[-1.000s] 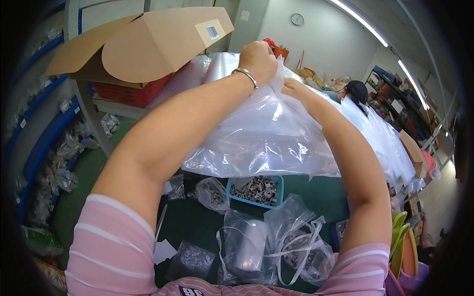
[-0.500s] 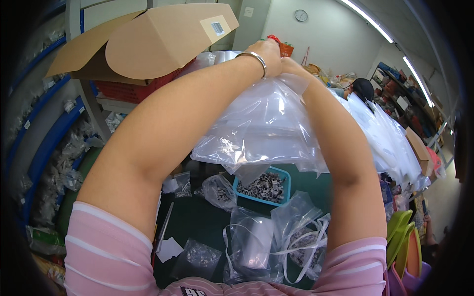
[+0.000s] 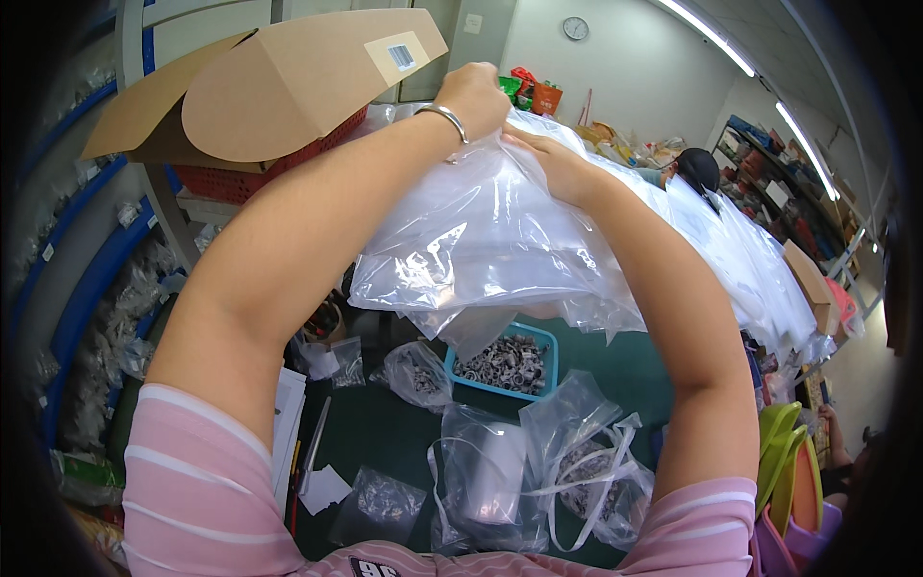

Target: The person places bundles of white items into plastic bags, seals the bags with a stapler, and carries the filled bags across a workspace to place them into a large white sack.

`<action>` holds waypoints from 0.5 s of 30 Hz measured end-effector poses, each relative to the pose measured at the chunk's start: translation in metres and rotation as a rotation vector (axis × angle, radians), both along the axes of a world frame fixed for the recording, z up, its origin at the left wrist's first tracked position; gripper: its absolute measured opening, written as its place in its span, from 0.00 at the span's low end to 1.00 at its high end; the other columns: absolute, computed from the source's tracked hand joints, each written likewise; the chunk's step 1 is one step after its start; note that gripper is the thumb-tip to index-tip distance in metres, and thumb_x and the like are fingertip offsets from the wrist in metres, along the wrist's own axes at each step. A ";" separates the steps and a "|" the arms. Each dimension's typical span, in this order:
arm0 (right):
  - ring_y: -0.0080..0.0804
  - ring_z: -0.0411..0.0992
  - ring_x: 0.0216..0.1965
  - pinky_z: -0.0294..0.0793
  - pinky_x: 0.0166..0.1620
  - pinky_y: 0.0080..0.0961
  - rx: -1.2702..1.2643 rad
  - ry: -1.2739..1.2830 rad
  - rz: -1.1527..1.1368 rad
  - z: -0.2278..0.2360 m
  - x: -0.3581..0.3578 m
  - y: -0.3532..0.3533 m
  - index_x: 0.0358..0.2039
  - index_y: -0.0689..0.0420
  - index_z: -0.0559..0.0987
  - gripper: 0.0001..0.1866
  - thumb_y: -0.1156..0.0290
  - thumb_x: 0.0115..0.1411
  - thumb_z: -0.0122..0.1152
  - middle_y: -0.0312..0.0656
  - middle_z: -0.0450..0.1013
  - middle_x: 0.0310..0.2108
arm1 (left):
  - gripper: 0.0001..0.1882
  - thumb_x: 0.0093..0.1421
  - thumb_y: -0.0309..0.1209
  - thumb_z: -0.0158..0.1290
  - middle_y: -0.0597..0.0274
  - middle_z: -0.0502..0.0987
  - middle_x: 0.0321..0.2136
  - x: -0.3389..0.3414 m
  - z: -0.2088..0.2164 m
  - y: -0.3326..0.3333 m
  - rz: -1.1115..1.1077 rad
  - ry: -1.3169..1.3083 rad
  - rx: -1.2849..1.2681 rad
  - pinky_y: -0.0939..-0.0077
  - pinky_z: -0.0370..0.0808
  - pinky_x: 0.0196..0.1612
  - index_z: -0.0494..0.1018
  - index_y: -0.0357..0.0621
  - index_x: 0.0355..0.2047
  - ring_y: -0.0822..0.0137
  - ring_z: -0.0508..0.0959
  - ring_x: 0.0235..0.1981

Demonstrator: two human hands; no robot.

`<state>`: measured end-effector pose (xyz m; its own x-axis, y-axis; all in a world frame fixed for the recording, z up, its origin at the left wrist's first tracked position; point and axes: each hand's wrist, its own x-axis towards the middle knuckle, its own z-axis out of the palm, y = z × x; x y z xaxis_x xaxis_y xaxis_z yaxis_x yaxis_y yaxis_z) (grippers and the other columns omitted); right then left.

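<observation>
Both arms reach up and forward over a bench. My left hand [image 3: 473, 102], with a bangle at its wrist, is closed on the gathered upper edge of a large clear plastic bag [image 3: 490, 231]. The bag hangs in shiny folds between my forearms. Just right of it, my right hand [image 3: 556, 165] lies against the plastic, its fingers stretched toward the left hand. Below the bag, a blue tray [image 3: 550, 361] holds many small grey parts [image 3: 502, 363]. Beside the tray is a small clear bag of similar parts [image 3: 417, 373].
Clear bags [image 3: 490, 471] and a strapped bag of parts [image 3: 591, 481] lie on the green bench [image 3: 356, 433], with tweezers [image 3: 313, 447]. A cardboard box [image 3: 298, 87] tops a red crate [image 3: 221, 183] at left. Plastic sheets [image 3: 711, 240] and a capped person [image 3: 699, 171] are right.
My hands have moved apart slightly. The left hand has shifted left with the bag's edge; the right hand is lower, with its fingers extended. The view has turned a little.
</observation>
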<state>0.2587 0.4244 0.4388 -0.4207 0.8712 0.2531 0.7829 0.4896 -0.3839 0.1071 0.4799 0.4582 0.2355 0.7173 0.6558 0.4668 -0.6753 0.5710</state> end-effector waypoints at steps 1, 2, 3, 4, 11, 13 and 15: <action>0.36 0.63 0.52 0.58 0.53 0.27 0.050 -0.119 0.044 0.000 0.006 0.017 0.58 0.48 0.59 0.25 0.64 0.59 0.43 0.43 0.64 0.52 | 0.08 0.47 0.27 0.54 0.51 0.72 0.18 0.003 0.002 -0.006 0.006 0.047 0.081 0.68 0.69 0.23 0.67 0.36 0.22 0.60 0.74 0.20; 0.36 0.66 0.49 0.61 0.51 0.28 0.097 -0.233 0.099 0.000 0.007 0.031 0.56 0.49 0.63 0.24 0.65 0.58 0.44 0.44 0.68 0.49 | 0.07 0.47 0.27 0.54 0.50 0.73 0.19 0.001 0.003 -0.012 0.023 0.099 0.156 0.67 0.69 0.26 0.67 0.36 0.21 0.58 0.74 0.23; 0.35 0.67 0.46 0.63 0.49 0.28 0.007 -0.162 -0.043 0.005 -0.001 0.030 0.52 0.51 0.66 0.22 0.66 0.56 0.46 0.44 0.69 0.46 | 0.06 0.47 0.26 0.53 0.48 0.73 0.22 0.002 0.007 -0.021 0.012 0.123 0.064 0.66 0.69 0.33 0.68 0.37 0.21 0.53 0.74 0.29; 0.34 0.68 0.43 0.64 0.46 0.29 -0.083 -0.090 -0.186 0.010 -0.013 0.032 0.49 0.53 0.69 0.20 0.67 0.55 0.47 0.43 0.71 0.43 | 0.06 0.47 0.27 0.53 0.47 0.73 0.22 0.006 0.005 -0.020 0.000 0.189 0.139 0.66 0.69 0.33 0.68 0.37 0.21 0.53 0.74 0.29; 0.31 0.68 0.39 0.66 0.41 0.25 -0.093 0.012 -0.005 0.017 0.023 0.027 0.42 0.56 0.75 0.16 0.67 0.53 0.50 0.43 0.72 0.39 | 0.06 0.48 0.27 0.51 0.44 0.74 0.25 0.001 0.002 -0.018 0.030 0.339 0.186 0.65 0.70 0.34 0.69 0.35 0.22 0.50 0.75 0.30; 0.31 0.68 0.36 0.67 0.40 0.27 -0.132 0.326 0.037 0.038 0.014 -0.029 0.41 0.61 0.74 0.19 0.62 0.52 0.56 0.42 0.73 0.37 | 0.08 0.50 0.28 0.50 0.44 0.74 0.24 -0.010 -0.001 -0.016 0.073 0.389 0.104 0.66 0.71 0.33 0.69 0.34 0.22 0.51 0.75 0.29; 0.30 0.68 0.34 0.67 0.40 0.27 0.249 0.055 0.125 0.025 0.024 -0.062 0.40 0.63 0.75 0.20 0.60 0.53 0.57 0.43 0.73 0.36 | 0.10 0.51 0.30 0.48 0.45 0.74 0.23 -0.021 0.008 -0.031 0.084 0.506 0.030 0.67 0.71 0.32 0.69 0.33 0.22 0.53 0.75 0.26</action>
